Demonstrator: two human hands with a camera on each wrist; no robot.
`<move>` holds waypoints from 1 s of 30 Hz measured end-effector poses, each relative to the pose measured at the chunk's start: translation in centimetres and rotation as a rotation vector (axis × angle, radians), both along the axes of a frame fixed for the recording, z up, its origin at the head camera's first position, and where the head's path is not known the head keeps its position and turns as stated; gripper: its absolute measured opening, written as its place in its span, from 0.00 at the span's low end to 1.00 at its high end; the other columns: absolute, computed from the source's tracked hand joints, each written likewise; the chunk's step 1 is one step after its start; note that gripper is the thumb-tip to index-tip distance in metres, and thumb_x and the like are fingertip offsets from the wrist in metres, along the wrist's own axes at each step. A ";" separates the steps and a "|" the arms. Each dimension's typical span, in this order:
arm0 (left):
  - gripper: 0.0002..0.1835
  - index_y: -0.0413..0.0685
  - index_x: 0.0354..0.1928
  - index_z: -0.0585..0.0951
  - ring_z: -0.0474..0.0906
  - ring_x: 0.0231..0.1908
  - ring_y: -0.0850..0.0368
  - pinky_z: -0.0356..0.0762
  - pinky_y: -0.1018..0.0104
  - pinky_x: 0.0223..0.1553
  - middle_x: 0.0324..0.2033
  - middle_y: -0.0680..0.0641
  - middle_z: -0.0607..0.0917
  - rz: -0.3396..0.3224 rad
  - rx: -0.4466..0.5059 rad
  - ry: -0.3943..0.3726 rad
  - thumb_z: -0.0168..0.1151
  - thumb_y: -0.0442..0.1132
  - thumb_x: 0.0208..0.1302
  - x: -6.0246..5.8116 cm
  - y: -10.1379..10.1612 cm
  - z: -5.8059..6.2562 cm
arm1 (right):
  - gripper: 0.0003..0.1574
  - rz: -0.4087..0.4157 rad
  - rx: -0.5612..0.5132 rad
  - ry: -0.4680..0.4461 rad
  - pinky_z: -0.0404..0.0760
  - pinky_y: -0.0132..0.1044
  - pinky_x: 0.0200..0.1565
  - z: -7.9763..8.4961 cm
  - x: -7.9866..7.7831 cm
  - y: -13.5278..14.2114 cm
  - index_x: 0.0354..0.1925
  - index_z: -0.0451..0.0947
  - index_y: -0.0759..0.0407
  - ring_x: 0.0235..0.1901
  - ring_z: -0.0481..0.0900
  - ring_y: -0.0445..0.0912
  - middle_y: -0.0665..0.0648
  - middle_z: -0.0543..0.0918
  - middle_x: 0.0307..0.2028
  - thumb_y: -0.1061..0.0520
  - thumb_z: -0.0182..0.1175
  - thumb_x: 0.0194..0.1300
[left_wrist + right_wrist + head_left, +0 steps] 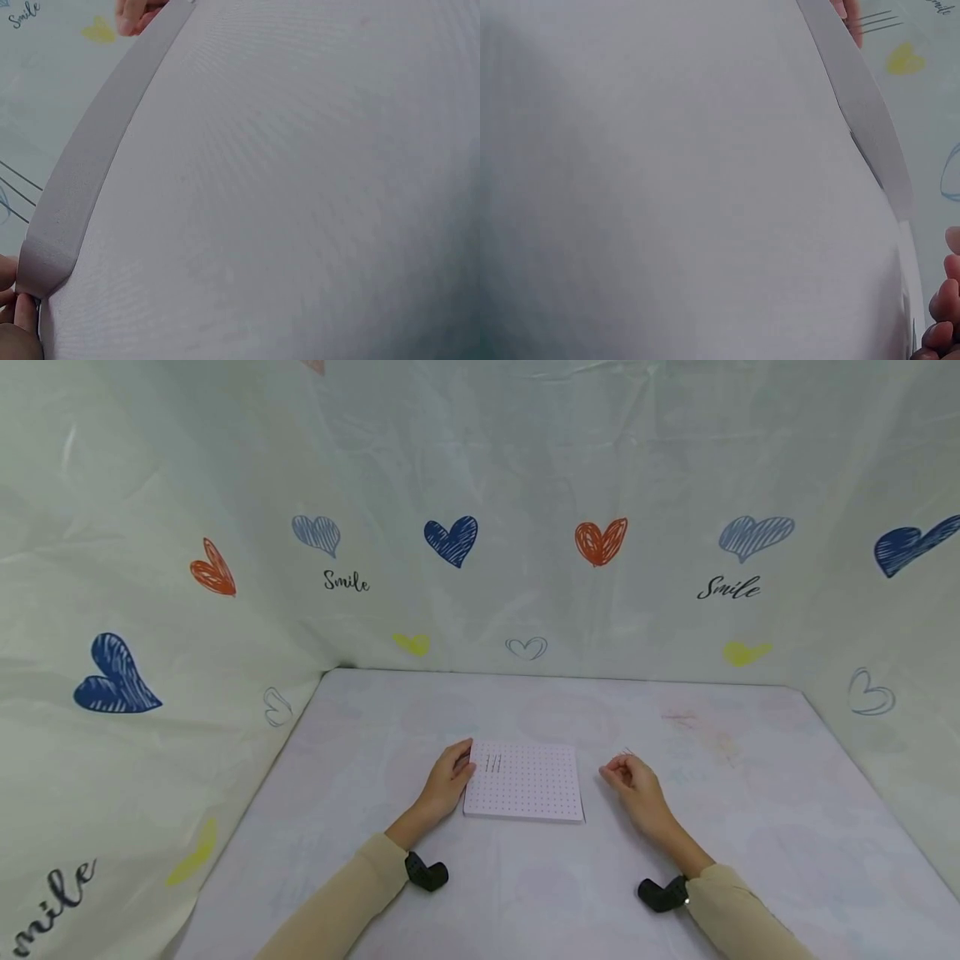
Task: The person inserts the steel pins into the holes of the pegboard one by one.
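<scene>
A white pegboard (523, 782) with rows of small holes lies on the table, and three thin dark sticks (493, 763) stand in its upper left part. My left hand (444, 781) grips the board's left edge, thumb near the top face and fingers round the side. To the right of the board is my right hand (636, 789), its fingers curled in and thumb against the index finger. Thin sticks (627, 751) show just past its far side; the hand hides the rest of them. In the right wrist view its curled fingers (946, 300) show at the lower right edge.
The table (525, 885) has a white cover with faint reddish smudges (682, 720) at the right rear. A pale sheet (525, 443) printed with hearts and words hangs behind and along both sides. Each wrist wears a black camera (426, 872).
</scene>
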State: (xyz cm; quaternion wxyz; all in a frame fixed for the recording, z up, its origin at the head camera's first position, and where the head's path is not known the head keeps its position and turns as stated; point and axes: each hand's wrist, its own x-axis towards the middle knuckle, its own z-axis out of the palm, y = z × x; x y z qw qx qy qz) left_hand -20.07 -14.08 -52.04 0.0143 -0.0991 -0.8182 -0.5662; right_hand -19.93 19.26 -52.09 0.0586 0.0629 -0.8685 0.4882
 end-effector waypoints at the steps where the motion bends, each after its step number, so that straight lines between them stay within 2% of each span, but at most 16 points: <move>1: 0.25 0.25 0.70 0.62 0.64 0.68 0.37 0.65 0.54 0.69 0.66 0.29 0.66 -0.002 0.003 0.004 0.50 0.26 0.74 0.0 0.0 0.0 | 0.10 0.001 -0.008 -0.010 0.68 0.28 0.27 0.0 0.1 -0.1 0.41 0.75 0.67 0.30 0.68 0.42 0.55 0.73 0.29 0.58 0.61 0.71; 8: 0.25 0.26 0.70 0.61 0.63 0.69 0.39 0.65 0.56 0.69 0.66 0.30 0.66 -0.001 0.001 -0.005 0.50 0.26 0.74 -0.2 0.0 0.0 | 0.08 0.021 -0.031 -0.049 0.68 0.27 0.26 0.2 0.7 -1.2 0.39 0.74 0.67 0.28 0.68 0.42 0.55 0.72 0.28 0.64 0.65 0.66; 14: 0.25 0.27 0.70 0.62 0.64 0.68 0.39 0.65 0.56 0.69 0.66 0.31 0.67 0.003 -0.010 -0.006 0.50 0.26 0.74 -0.2 0.1 0.0 | 0.07 0.060 0.022 -0.033 0.66 0.29 0.27 0.4 1.1 -1.6 0.37 0.75 0.65 0.29 0.67 0.43 0.54 0.71 0.27 0.64 0.65 0.66; 22: 0.26 0.28 0.71 0.62 0.64 0.68 0.40 0.65 0.57 0.69 0.67 0.31 0.66 0.008 -0.002 -0.024 0.50 0.26 0.74 -0.2 0.1 0.2 | 0.08 0.085 0.148 0.027 0.61 0.34 0.32 -0.1 1.4 -2.2 0.33 0.76 0.60 0.31 0.63 0.45 0.49 0.69 0.24 0.63 0.68 0.62; 30: 0.25 0.29 0.71 0.62 0.64 0.69 0.40 0.65 0.55 0.69 0.67 0.32 0.66 0.010 -0.007 -0.030 0.50 0.27 0.75 -0.2 0.0 0.0 | 0.08 0.091 0.188 0.044 0.61 0.35 0.33 -0.1 1.5 -2.3 0.32 0.76 0.59 0.30 0.63 0.45 0.49 0.69 0.24 0.63 0.69 0.60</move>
